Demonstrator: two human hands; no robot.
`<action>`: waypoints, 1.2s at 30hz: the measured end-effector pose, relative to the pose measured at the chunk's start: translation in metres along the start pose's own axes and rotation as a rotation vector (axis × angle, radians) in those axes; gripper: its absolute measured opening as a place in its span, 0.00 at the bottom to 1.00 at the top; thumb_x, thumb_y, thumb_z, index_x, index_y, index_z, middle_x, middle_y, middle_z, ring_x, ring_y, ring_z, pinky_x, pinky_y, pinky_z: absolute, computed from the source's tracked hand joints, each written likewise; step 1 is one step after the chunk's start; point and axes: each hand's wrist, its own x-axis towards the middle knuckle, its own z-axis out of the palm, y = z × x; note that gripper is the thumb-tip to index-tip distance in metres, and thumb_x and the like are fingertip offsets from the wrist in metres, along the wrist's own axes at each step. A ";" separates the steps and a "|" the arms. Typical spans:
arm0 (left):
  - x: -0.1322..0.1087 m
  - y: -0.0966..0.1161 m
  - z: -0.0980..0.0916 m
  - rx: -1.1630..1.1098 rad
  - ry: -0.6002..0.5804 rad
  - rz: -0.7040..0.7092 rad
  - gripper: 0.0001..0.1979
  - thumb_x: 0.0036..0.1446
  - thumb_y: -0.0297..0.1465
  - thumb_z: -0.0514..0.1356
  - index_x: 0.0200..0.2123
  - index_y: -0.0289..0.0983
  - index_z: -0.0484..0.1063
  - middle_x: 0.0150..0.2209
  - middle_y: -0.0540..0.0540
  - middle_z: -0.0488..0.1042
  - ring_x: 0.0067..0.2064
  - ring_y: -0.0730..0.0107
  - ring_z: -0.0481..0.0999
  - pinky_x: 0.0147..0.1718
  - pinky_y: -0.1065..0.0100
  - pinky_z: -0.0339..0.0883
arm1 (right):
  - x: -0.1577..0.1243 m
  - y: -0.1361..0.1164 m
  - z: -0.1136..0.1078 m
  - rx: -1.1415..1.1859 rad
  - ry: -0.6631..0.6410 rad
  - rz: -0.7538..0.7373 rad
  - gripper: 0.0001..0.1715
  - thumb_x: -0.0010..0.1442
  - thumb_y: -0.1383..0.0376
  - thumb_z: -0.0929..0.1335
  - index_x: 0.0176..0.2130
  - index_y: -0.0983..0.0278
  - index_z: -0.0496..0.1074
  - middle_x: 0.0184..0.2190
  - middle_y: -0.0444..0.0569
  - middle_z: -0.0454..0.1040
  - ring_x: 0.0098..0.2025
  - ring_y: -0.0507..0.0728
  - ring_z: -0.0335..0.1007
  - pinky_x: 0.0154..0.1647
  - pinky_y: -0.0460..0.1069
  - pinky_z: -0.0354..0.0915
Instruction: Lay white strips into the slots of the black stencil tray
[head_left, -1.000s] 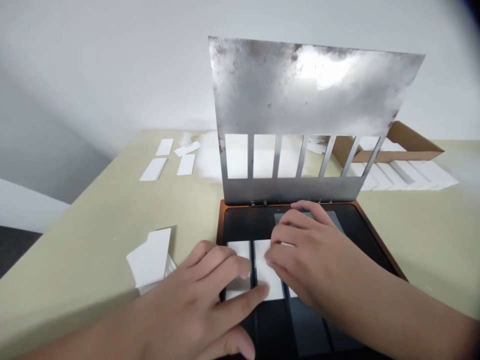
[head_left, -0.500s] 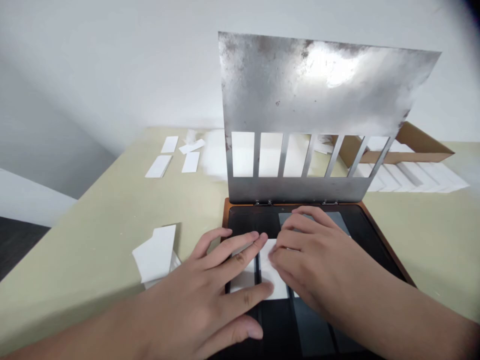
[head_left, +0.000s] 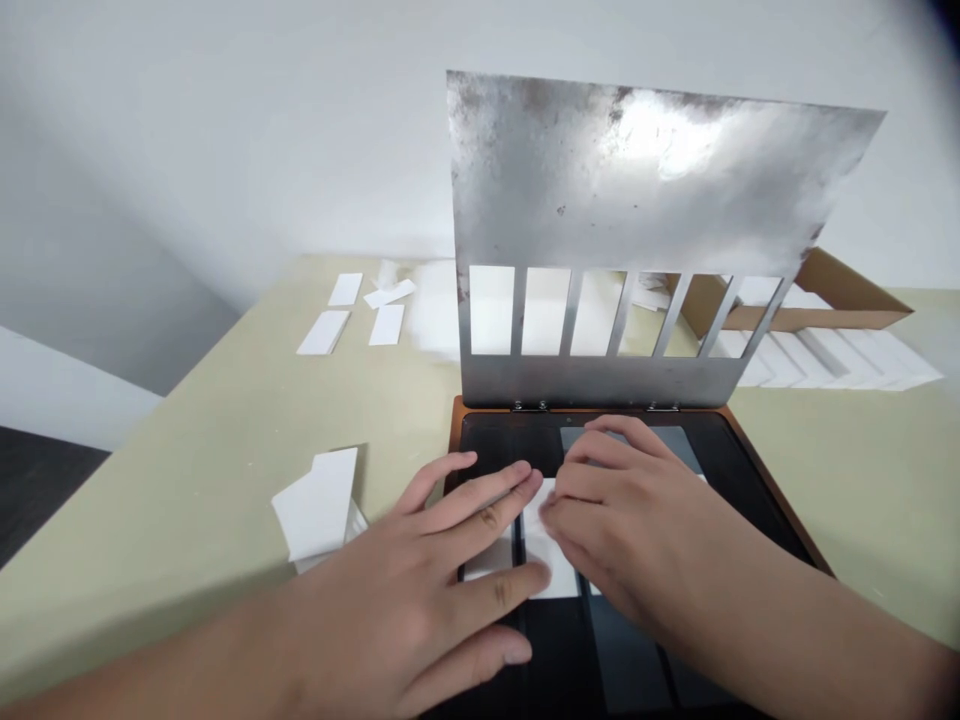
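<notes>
A flat white card (head_left: 553,580) lies in a black tray (head_left: 491,440) with a brown rim. My left hand (head_left: 442,590) is open, palm down and fingers spread, with its index fingertip on the card's lower part and longer fingers reaching across its upper left. Beneath those fingers is a second white card (head_left: 491,560), partly covered. My right hand (head_left: 622,500) is closed, its fingers bent together and fingertips touching the first card's right side; whatever they pinch is hidden. Behind both hands, a hinged metal plate (head_left: 660,210) with a row of rectangular windows stands raised.
Loose white cards (head_left: 319,510) lie in an overlapping pile left of the tray. Farther back are several small white pieces (head_left: 324,332). Behind the plate at right, a cardboard box (head_left: 855,290) holds white pieces, with a row of white stacks (head_left: 840,358) before it.
The whole view has shifted slightly. Both hands keep nearly the same pose over the cards.
</notes>
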 end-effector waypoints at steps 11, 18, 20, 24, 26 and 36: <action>0.003 -0.001 0.002 -0.007 0.020 0.128 0.17 0.73 0.35 0.56 0.58 0.32 0.74 0.63 0.39 0.75 0.65 0.58 0.73 0.73 0.56 0.44 | -0.014 0.012 -0.077 0.481 -0.082 0.054 0.12 0.65 0.63 0.73 0.29 0.57 0.76 0.28 0.39 0.77 0.40 0.56 0.74 0.61 0.57 0.61; 0.014 0.008 0.002 -0.095 0.086 0.100 0.11 0.74 0.31 0.55 0.51 0.34 0.74 0.52 0.44 0.81 0.56 0.59 0.78 0.63 0.57 0.56 | -0.029 0.032 -0.069 0.460 0.348 0.200 0.11 0.71 0.62 0.69 0.36 0.57 0.80 0.35 0.42 0.82 0.45 0.57 0.74 0.54 0.56 0.64; 0.024 0.011 0.002 -0.100 0.089 0.058 0.11 0.74 0.33 0.54 0.43 0.36 0.74 0.42 0.46 0.81 0.43 0.63 0.79 0.55 0.57 0.60 | -0.035 0.029 -0.046 0.331 0.374 0.180 0.12 0.73 0.63 0.67 0.37 0.58 0.79 0.36 0.41 0.82 0.45 0.57 0.72 0.57 0.59 0.60; 0.038 0.012 0.009 -0.035 0.103 0.009 0.17 0.75 0.35 0.51 0.33 0.37 0.71 0.29 0.50 0.72 0.29 0.68 0.68 0.45 0.58 0.60 | -0.054 0.019 -0.008 0.193 0.374 0.175 0.08 0.71 0.63 0.68 0.41 0.58 0.80 0.42 0.41 0.83 0.49 0.59 0.70 0.65 0.64 0.52; 0.037 0.012 0.013 -0.023 0.128 0.014 0.16 0.75 0.35 0.52 0.35 0.37 0.71 0.31 0.50 0.73 0.31 0.67 0.69 0.47 0.58 0.58 | -0.062 0.016 0.001 0.203 0.369 0.180 0.06 0.70 0.60 0.70 0.44 0.57 0.79 0.43 0.39 0.83 0.50 0.58 0.69 0.68 0.64 0.48; 0.036 0.008 0.022 0.193 0.159 0.038 0.21 0.75 0.45 0.51 0.57 0.40 0.75 0.56 0.48 0.79 0.54 0.59 0.72 0.59 0.58 0.52 | -0.064 0.020 0.003 0.152 0.243 0.138 0.04 0.71 0.61 0.70 0.43 0.58 0.75 0.42 0.38 0.82 0.49 0.56 0.69 0.72 0.61 0.40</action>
